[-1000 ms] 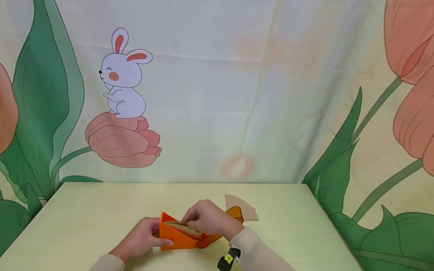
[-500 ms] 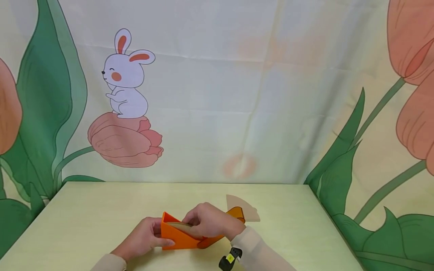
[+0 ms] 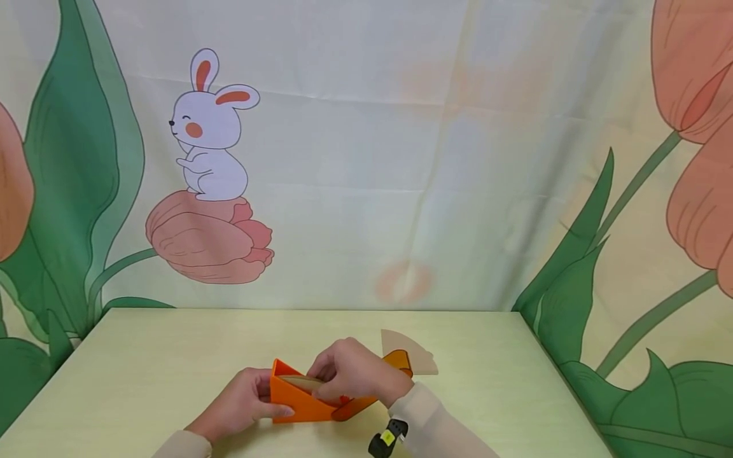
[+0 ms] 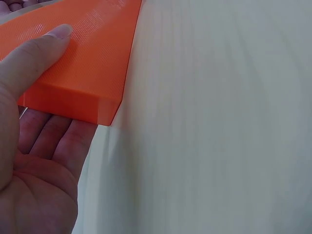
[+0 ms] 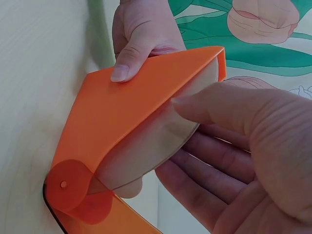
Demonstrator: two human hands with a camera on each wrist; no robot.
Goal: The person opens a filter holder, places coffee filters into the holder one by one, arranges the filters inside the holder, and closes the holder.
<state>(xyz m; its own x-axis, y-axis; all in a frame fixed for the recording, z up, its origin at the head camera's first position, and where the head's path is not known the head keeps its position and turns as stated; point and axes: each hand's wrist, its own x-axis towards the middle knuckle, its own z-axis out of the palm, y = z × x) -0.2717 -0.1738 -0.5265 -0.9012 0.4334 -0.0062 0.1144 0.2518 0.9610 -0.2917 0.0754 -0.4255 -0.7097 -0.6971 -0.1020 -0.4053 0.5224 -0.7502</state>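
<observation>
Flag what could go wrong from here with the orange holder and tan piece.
The tan piece might slip or bend, since the right hand pinches it while it sticks partly out of the orange holder. The holder could twist if the left hand loosens, as it grips the end away from the hinge. The fan-shaped piece might get nudged, as it lies just beyond the hinged arm in the head view.

An insert (image 5: 146, 153) sits in the case (image 3: 303, 406); left hand (image 3: 252, 394) at its 9 o'clock, right hand (image 3: 348, 371) at 2, loose piece (image 3: 418, 355) on the table (image 3: 487, 381) beyond.
</observation>
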